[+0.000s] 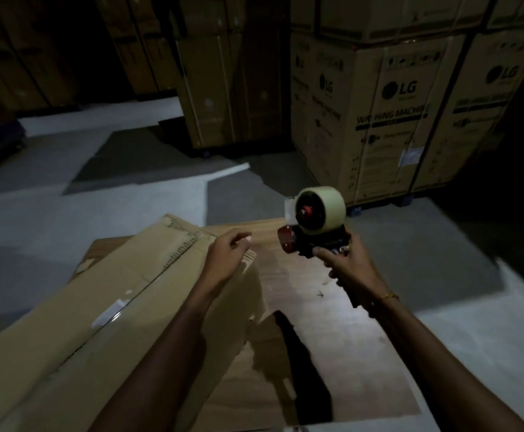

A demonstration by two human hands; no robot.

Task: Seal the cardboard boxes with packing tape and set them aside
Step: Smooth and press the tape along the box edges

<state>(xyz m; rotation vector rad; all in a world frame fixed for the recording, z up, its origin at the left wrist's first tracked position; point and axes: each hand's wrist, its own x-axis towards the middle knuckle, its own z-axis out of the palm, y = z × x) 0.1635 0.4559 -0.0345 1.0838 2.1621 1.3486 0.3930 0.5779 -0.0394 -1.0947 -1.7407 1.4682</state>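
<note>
Fingers [324, 254] of right hand [346, 263] clamped on tape dispenser [315, 226]; left hand [228, 254] loosely curled, empty, above cardboard box [123, 294] at 9 o'clock. Advice: press flaps flat, tape along seam.

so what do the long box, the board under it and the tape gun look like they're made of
Long box: plain brown corrugated cardboard, matte, with creased edges and a clear glossy tape strip along its top.
Board: looks like wood or plywood, with faint grain and a dull sheen.
Tape gun: apparently black and red hard plastic, carrying a pale tape roll.
</note>
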